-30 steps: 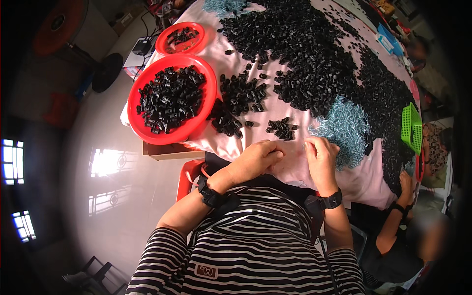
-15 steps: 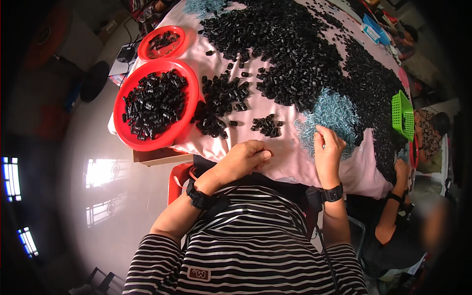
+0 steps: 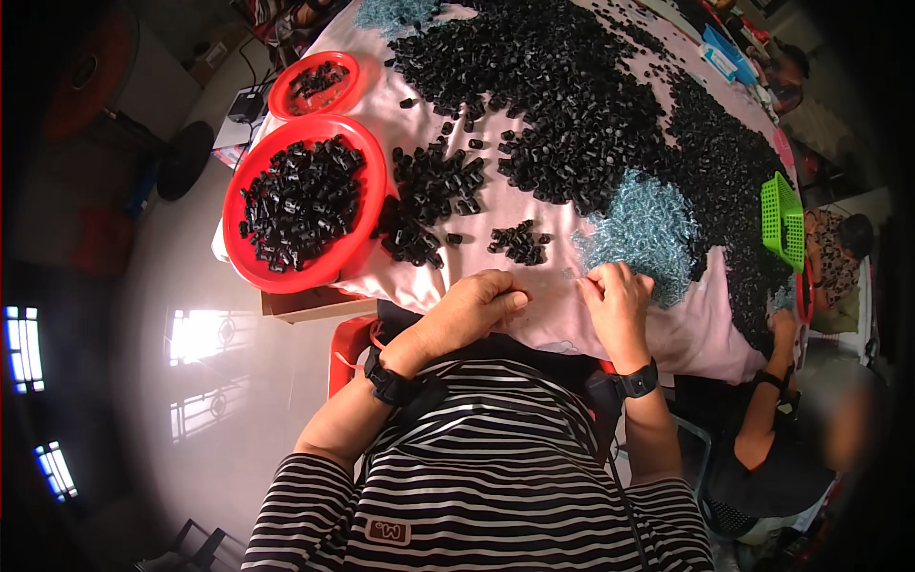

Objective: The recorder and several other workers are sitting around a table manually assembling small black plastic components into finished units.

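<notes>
My left hand (image 3: pixel 474 307) is curled at the near edge of the pink cloth, its thumb pressed against the fingers. Whatever lies inside it is hidden. A small cluster of black plastic pieces (image 3: pixel 518 243) sits just beyond it. My right hand (image 3: pixel 618 307) is closed in a pinch just in front of a heap of small clear bluish pieces (image 3: pixel 640 229). Something tiny and pale seems to show by its fingertips, too small to name. Left of the hands, a red basin (image 3: pixel 375 157) holds many larger black plastic pieces, with more of them loose on the cloth (image 3: pixel 562 334) beside it.
A large heap of black parts (image 3: pixel 572 114) covers the far and right table. A smaller red basin (image 3: pixel 355 71) stands at the far left, a green basket (image 3: pixel 782 224) at the right edge. Another person's hand (image 3: pixel 783 329) works at the right, near the black heap.
My right hand has drawn back from the clear bluish heap, moving toward me and leftward, still pinched. My left hand has stayed in place.
</notes>
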Action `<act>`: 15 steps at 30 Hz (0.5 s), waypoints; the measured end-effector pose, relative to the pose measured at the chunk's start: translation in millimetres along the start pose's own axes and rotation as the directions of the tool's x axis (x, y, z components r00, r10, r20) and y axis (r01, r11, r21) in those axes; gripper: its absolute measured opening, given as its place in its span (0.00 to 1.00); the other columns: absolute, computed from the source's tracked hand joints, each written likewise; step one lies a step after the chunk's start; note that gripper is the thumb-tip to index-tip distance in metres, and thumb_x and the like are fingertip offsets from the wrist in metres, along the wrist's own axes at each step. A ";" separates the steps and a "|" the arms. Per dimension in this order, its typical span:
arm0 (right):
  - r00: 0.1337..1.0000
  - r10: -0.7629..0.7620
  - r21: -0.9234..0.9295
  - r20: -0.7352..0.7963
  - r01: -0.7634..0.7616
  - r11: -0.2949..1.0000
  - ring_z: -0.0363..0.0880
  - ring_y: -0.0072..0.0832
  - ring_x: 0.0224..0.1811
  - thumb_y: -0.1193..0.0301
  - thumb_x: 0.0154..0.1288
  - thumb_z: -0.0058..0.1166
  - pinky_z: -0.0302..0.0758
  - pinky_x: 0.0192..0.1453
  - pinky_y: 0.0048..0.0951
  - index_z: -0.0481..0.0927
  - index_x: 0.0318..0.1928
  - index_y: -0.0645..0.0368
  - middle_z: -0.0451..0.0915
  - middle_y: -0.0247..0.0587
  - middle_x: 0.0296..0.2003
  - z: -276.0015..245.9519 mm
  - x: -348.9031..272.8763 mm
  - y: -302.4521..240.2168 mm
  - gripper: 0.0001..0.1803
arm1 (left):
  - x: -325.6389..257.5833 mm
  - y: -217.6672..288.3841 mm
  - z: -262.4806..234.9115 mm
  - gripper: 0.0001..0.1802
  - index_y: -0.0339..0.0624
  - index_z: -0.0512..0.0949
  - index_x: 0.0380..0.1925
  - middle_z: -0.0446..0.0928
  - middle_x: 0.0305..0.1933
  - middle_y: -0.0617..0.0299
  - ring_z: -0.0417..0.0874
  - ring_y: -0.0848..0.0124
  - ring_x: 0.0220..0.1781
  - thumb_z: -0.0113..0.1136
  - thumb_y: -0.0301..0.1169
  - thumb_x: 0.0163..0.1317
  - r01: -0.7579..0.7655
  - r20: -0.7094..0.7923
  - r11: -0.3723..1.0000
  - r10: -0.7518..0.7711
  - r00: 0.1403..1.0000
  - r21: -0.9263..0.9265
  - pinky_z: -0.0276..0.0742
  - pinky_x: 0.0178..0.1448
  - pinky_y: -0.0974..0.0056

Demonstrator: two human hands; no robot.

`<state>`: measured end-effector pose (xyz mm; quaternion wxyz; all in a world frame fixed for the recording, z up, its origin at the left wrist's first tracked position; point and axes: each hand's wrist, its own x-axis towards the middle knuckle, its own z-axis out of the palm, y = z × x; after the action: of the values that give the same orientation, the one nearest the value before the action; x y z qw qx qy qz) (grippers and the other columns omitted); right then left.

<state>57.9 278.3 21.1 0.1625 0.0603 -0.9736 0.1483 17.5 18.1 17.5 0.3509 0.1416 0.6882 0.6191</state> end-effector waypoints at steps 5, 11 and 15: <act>1.000 -0.020 -0.004 -0.001 0.020 1.000 0.79 0.36 0.35 0.71 0.61 0.69 0.63 0.48 0.41 0.77 0.34 0.52 0.79 0.32 0.29 3.3 2.9 3.4 0.10 | 0.6 0.0 0.0 0.18 0.36 0.82 0.53 0.82 0.36 0.69 0.78 0.82 0.32 0.58 0.40 0.77 -0.002 0.000 1.000 0.002 1.000 -0.001 0.76 0.34 0.74; 0.946 0.309 0.556 0.103 -0.312 0.770 0.79 0.18 0.27 0.79 0.64 0.66 0.74 0.36 0.28 0.78 0.35 0.60 0.82 0.33 0.28 1.4 8.2 14.0 0.07 | 0.6 -4.3 -1.5 0.20 0.36 0.80 0.56 0.81 0.37 0.70 0.78 0.82 0.34 0.58 0.41 0.77 -0.011 0.005 0.992 0.012 1.000 -0.123 0.76 0.35 0.73; 0.966 0.249 0.623 0.069 -0.237 0.745 0.80 0.16 0.29 0.81 0.66 0.63 0.75 0.33 0.23 0.80 0.38 0.63 0.84 0.36 0.30 -6.9 13.0 11.9 0.05 | 0.3 -5.1 -2.4 0.19 0.37 0.79 0.57 0.80 0.38 0.70 0.78 0.82 0.35 0.58 0.41 0.77 -0.009 -0.012 0.977 0.007 1.000 -0.214 0.76 0.37 0.73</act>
<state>45.7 290.8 28.5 0.1213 -0.0175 -0.8666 0.4838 16.8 15.6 12.5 0.3578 0.1023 0.6189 0.6918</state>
